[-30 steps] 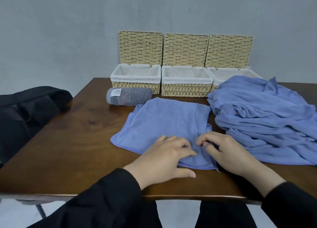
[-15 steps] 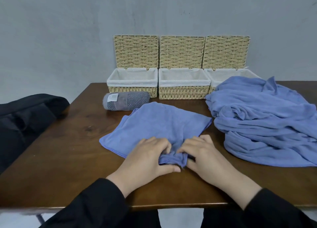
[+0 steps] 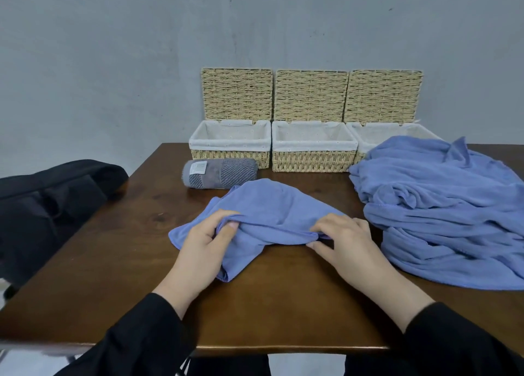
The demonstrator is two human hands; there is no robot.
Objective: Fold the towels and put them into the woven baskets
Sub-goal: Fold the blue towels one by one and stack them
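Observation:
A blue towel (image 3: 269, 208) lies bunched in the middle of the wooden table (image 3: 127, 256). My left hand (image 3: 207, 242) grips its near edge on the left, thumb and fingers pinching the cloth. My right hand (image 3: 343, 239) pinches the same edge on the right, so the edge is lifted between them. Three open woven baskets with white liners stand at the back: left (image 3: 229, 154), middle (image 3: 313, 160) and right (image 3: 365, 137), the last partly hidden. A rolled grey towel (image 3: 219, 173) lies in front of the left basket.
A heap of blue towels (image 3: 448, 205) covers the right side of the table and hides part of the right basket. A black bag (image 3: 48, 203) sits off the table's left edge. Basket lids stand upright against the grey wall.
Both hands gathered the near edge of the blue towel, then moved apart along it and raised it. The towel went from lying flat to bunched and lifted at the front.

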